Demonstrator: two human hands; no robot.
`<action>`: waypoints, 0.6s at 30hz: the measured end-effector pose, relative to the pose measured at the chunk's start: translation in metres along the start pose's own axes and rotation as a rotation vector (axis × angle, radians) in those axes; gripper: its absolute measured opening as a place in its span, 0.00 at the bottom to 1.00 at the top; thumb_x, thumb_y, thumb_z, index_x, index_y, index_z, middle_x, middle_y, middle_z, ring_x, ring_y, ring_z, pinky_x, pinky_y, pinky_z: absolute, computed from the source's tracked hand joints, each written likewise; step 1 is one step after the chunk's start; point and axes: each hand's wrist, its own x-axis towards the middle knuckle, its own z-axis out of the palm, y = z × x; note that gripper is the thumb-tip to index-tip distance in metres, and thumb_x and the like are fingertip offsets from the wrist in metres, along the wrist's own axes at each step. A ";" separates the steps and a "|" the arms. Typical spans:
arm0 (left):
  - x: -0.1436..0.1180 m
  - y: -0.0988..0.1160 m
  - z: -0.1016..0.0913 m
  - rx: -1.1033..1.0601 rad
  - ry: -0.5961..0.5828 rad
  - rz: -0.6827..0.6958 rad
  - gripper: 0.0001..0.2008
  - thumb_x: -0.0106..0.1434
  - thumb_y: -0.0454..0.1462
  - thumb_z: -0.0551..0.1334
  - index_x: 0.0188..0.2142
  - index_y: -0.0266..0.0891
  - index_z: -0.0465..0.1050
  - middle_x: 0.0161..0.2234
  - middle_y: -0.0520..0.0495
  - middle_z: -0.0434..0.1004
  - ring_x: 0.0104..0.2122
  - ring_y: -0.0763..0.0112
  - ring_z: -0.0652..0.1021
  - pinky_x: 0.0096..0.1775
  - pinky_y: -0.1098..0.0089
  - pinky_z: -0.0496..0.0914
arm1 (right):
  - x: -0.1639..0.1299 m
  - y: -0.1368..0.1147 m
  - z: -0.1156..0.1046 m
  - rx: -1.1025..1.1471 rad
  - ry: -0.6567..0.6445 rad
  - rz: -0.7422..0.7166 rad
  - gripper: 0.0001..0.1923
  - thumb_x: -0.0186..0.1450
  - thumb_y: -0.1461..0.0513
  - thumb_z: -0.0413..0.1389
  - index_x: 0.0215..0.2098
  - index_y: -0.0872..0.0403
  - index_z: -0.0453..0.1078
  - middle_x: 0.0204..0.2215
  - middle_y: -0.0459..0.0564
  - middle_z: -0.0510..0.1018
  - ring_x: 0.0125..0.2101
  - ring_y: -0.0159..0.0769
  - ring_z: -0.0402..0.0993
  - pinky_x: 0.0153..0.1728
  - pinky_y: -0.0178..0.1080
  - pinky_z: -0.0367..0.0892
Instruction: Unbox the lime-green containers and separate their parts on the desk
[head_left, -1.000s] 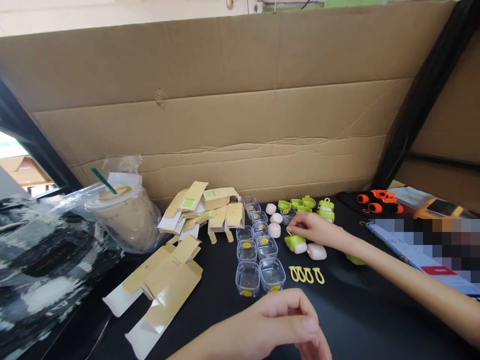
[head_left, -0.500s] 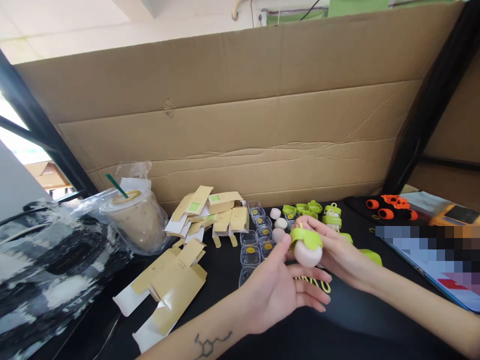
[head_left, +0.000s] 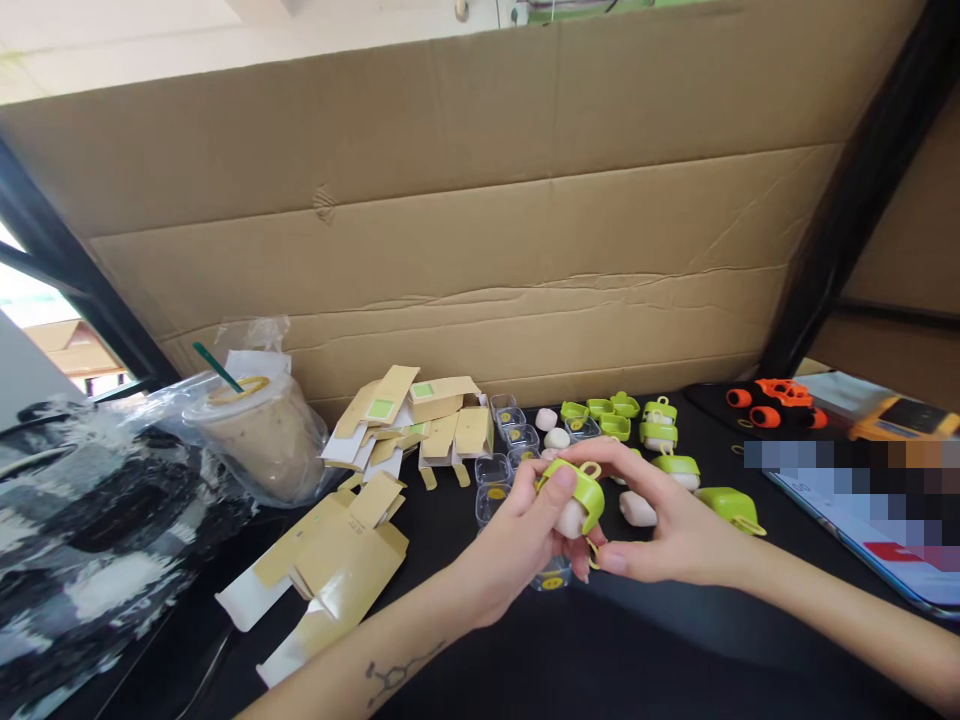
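My left hand (head_left: 517, 540) is closed around a white rounded piece (head_left: 570, 518) topped by a bright green cap (head_left: 581, 488) with a small loop. The left thumb presses on the cap. My right hand (head_left: 660, 525) curves around the other side, its index finger near the cap's top. Low down, the right thumb and a finger pinch a thin yellow-green loop (head_left: 594, 555); its far end is hidden behind the fingers. Just below the hands is a clear box with a yellow sticker (head_left: 552, 575). A loose white piece (head_left: 637, 508) lies behind the right hand.
Clear plastic boxes (head_left: 493, 500) stand in rows behind my left hand. Green caps (head_left: 600, 408) and capped pieces (head_left: 660, 425) sit further back. Flattened cartons (head_left: 352, 540), a bagged drink cup (head_left: 255, 430), an orange toy car (head_left: 780, 400) and a phone (head_left: 840, 520) lie around.
The white piece has turned so that its green cap faces up, and it has moved slightly left and down. My left fingers have closed around it; my right thumb has dropped to the loop.
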 end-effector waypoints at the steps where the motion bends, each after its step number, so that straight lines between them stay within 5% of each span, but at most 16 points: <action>1: -0.001 0.001 0.000 0.036 0.016 -0.012 0.26 0.58 0.54 0.61 0.43 0.39 0.55 0.27 0.54 0.68 0.23 0.77 0.70 0.28 0.74 0.65 | -0.001 -0.001 0.002 -0.052 0.013 0.002 0.32 0.58 0.60 0.61 0.57 0.46 0.57 0.53 0.52 0.68 0.50 0.43 0.68 0.48 0.42 0.68; 6: -0.004 0.005 0.001 0.223 -0.013 -0.113 0.36 0.50 0.53 0.68 0.47 0.39 0.51 0.28 0.55 0.69 0.26 0.76 0.71 0.36 0.69 0.66 | -0.001 -0.006 0.007 -0.227 0.087 -0.135 0.38 0.50 0.69 0.58 0.58 0.45 0.58 0.51 0.50 0.72 0.49 0.43 0.71 0.50 0.43 0.66; 11: -0.005 0.005 -0.001 0.327 -0.085 -0.159 0.32 0.53 0.52 0.65 0.44 0.40 0.48 0.30 0.51 0.70 0.33 0.70 0.72 0.39 0.67 0.64 | -0.002 -0.007 0.005 -0.284 0.059 -0.166 0.38 0.48 0.70 0.55 0.57 0.46 0.59 0.48 0.49 0.76 0.46 0.44 0.74 0.47 0.42 0.69; 18: -0.006 -0.006 0.004 0.303 0.014 0.011 0.26 0.56 0.44 0.66 0.42 0.42 0.49 0.34 0.54 0.59 0.33 0.75 0.66 0.35 0.71 0.60 | -0.004 -0.013 0.005 -0.280 0.045 -0.179 0.39 0.48 0.72 0.52 0.58 0.47 0.57 0.51 0.50 0.74 0.49 0.42 0.72 0.50 0.40 0.67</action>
